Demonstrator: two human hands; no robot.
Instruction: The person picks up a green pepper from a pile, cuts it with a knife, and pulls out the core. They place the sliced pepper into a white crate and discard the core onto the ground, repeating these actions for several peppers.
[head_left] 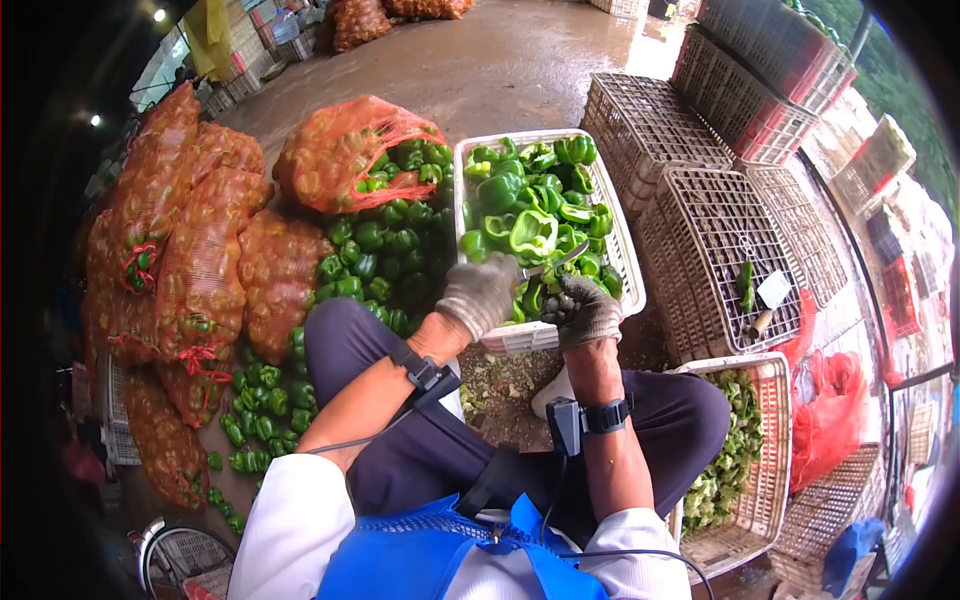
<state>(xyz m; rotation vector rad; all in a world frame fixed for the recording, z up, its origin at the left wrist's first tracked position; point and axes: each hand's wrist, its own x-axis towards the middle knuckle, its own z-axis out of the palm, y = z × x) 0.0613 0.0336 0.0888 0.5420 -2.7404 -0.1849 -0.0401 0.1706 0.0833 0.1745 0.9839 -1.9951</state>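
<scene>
Wet floor [480,60]: twelve-o'clock crate [530,134] looks nearly full, ten-o'clock pepper pile [385,250] uncut; left grip [480,293] clasps a pepper [530,298], right grip [590,312] a knife [558,260].

The wet concrete floor [480,60] carried orange mesh sacks [200,270] along its left side. A loose heap of green bell peppers [380,250] lay beside them, a white crate [628,262] stood mid-floor, and empty crates [700,230] were stacked toward the right.

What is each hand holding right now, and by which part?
The left hand wraps a green pepper around its side; the right hand holds a knife by the handle, which the glove hides.
</scene>
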